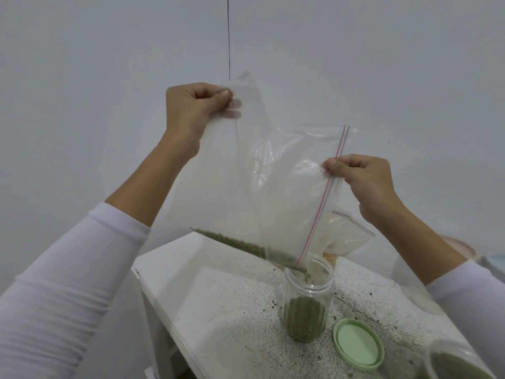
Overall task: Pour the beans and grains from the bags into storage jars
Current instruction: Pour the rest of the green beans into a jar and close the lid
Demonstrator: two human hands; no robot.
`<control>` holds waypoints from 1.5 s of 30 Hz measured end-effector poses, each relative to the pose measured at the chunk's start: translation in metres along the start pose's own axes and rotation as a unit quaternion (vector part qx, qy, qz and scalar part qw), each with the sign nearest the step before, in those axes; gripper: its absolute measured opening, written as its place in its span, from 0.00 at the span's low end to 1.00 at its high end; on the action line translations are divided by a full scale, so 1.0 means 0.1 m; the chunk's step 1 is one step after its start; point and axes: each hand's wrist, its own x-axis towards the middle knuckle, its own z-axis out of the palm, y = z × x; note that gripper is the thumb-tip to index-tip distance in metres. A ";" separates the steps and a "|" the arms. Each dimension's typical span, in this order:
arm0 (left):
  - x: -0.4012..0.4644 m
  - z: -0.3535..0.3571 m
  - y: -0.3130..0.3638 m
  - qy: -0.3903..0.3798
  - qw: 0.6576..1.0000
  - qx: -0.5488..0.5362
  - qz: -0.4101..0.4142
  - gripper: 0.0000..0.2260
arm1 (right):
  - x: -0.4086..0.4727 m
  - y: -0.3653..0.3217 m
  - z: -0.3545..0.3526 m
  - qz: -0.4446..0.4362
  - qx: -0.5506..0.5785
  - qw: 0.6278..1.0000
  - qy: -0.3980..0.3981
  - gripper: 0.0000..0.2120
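Clear plastic fills the middle of the head view: a zip bag (pixel 246 173) with a red and blue seal strip is held up and tilted, its mouth corner pointing down to the lower right of centre. The left hand (pixel 195 105), in the upper centre-left of the frame, pinches the bag's upper closed corner between thumb and curled fingers. The right hand (pixel 360 179), at the right of centre and lower than the left, pinches the bag at its seal strip with thumb and forefinger, the other fingers curled in. Both arms wear white sleeves (pixel 68 283) pushed back from the wrists.

Green beans (pixel 237 243) lie in a thin line along the bag's lower edge and run down to the mouth corner, which sits just over the rim of an open clear jar (pixel 307 299). A few beans are in the air inside the jar's neck. The jar stands upright on a white speckled table (pixel 232 310) in the lower centre of the frame, and beans fill roughly its lower third.

Just to the right of the jar, a pale green lid (pixel 358 343) lies flat on the table, apart from the jar. At the lower right corner the rim of a second clear container (pixel 459 362) shows, cut by the frame edge, with greenish contents. Behind the held bag, right of centre, another zip bag (pixel 347 236) holding pale grains rests on the far side of the table. A plain grey-white wall (pixel 109 64) takes up the upper half of the frame.
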 end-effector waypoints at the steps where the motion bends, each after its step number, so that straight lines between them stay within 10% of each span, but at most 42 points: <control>1: -0.01 0.01 0.01 0.000 1.000 -0.004 0.002 0.04 | -0.01 0.02 0.00 -0.001 0.003 1.000 0.006 0.03; 45: -0.06 0.23 0.07 -0.020 1.000 0.008 -0.001 0.05 | -0.05 0.16 -0.14 0.003 0.007 1.000 0.025 0.05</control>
